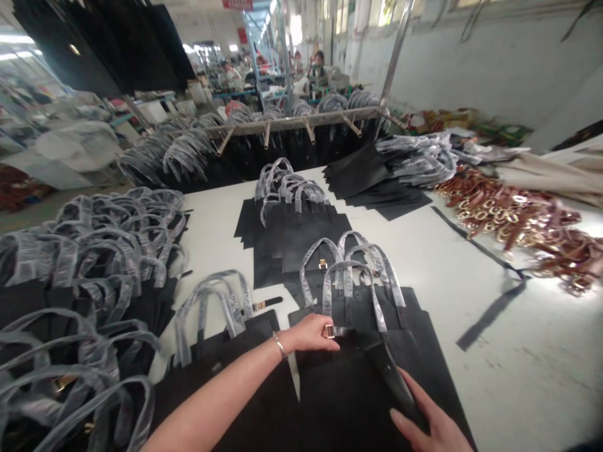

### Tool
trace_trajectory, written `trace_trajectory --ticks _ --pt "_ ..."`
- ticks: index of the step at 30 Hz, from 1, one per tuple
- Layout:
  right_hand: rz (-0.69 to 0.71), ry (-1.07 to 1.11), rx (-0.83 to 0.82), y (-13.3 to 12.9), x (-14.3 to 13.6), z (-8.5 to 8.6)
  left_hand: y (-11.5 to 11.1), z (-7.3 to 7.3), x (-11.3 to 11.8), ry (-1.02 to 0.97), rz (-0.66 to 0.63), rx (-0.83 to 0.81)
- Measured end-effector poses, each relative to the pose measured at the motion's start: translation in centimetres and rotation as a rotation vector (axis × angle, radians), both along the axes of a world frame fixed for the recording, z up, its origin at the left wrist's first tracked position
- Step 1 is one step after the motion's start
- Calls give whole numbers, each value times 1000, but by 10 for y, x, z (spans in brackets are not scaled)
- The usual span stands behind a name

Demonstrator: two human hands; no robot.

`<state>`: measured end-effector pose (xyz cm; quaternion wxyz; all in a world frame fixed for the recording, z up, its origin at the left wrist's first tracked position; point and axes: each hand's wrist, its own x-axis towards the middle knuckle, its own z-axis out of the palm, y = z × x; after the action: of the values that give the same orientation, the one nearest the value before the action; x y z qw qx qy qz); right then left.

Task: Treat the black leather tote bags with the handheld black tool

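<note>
Fingers (325, 331) of the left hand (308, 333) pinch one gold buckle (330, 331); right hand (426, 424) grips one black strap (393, 373) over two black bags (358, 389) on the white surface (471, 263).

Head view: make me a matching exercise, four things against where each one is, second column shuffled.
Things:
1. gold buckle
2. black strap
3. brown straps with gold rings
4. loose black strip

Places:
A. heaped at the table's right edge
B. pinched by the left hand
C. lying on bare white table
D. under the right hand

Pairs: 1-B, 2-D, 3-A, 4-C
</note>
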<state>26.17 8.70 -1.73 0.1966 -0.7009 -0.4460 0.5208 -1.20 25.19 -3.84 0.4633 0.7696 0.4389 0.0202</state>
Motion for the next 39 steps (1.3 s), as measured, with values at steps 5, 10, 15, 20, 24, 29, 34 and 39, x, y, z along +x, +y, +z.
trace_trajectory --ticks 5,10,15,20,24,29,34,39 --pt "60 71 -51 1 -23 26 -70 -27 2 -396 376 -313" --pt "115 191 -117 -6 -31 32 -112 -42 22 -685 608 -483" --pt "106 346 -168 -3 -35 36 -127 -48 31 -764 634 -500" --pt "39 396 -159 -1 -35 40 -135 -43 31 -813 663 -569" --pt "44 442 -225 -3 -36 41 -140 -39 34 -920 777 -777" --pt "-37 339 -110 4 -38 41 -145 -36 42 -950 901 -1095" --pt "-25 282 -154 -15 -25 50 -148 -30 52 -1007 975 -841" --pt "15 295 -186 -33 -23 49 -150 -30 55 -905 930 -564"
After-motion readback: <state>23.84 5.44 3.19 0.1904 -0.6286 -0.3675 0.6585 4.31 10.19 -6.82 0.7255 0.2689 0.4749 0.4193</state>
